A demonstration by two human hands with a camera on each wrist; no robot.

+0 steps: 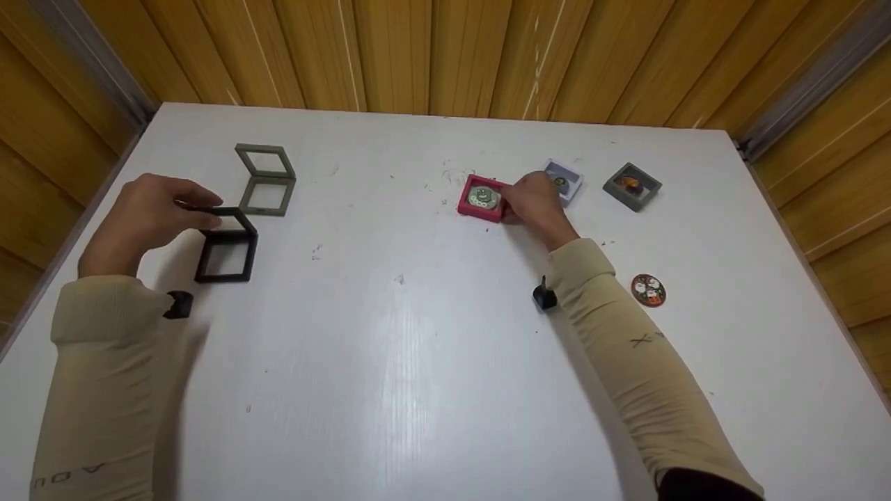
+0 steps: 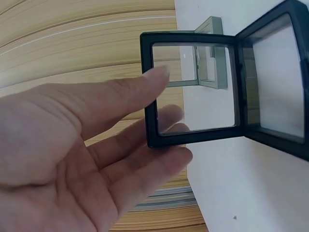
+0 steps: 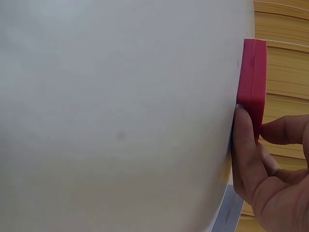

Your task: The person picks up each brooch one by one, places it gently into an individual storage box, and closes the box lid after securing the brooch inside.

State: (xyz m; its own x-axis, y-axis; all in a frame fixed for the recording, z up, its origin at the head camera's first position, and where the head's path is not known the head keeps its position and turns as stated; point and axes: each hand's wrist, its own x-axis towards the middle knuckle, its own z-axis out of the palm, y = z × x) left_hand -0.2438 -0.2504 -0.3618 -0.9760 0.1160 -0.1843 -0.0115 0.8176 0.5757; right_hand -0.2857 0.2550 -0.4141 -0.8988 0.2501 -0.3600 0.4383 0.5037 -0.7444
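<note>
Both hands are pinching: the left hand [image 1: 150, 216] holds one half of a hinged black frame [image 1: 231, 237] by its outer edge, thumb on one face and fingers behind, a hold that probably props that half up and the frame open. Its other half lies lower, roughly level; whether it touches the table [image 1: 390, 348] is unclear. Just beyond is a green frame [image 1: 270, 179], also open, one half tilted up, apparently supported by its own hinge. On the far side, the right hand [image 1: 539, 204] grasps a red case [image 1: 478, 215] by its right side, leaving the pale disc [image 1: 484, 197] in its window uncovered; whether the case is lifted is hard to tell. Partly hidden behind that hand is a lilac case [image 1: 567, 169]. Farther right sits a grey case [image 1: 619, 199], and nearer the person, beside the right sleeve [image 1: 626, 348], a loose disc [image 1: 649, 290] lies flat.
</note>
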